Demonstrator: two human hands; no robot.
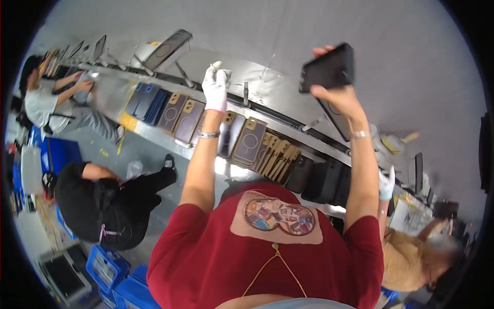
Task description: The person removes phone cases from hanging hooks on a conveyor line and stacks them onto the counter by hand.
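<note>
My right hand (340,102), bare, grips a black phone case (329,69) by its edges, with the thumb on the near edge and fingertips showing at the far side. It is raised over the far side of the bench, and is slightly blurred. My left hand (216,88) wears a white glove and is lifted above the row of cases; its fingers are half bent and apart, with nothing visible in them. Below it lie phone cases with gold camera frames and ring marks (248,143). A dark case with a ring (337,121) leans behind my right wrist.
A long metal rail (280,116) with upright stands runs along the bench. Blue cases (149,103) lie left, tan-edged ones (278,157) and black ones (324,180) right. Co-workers are at left and right; another person (110,206) bends near blue bins (108,265).
</note>
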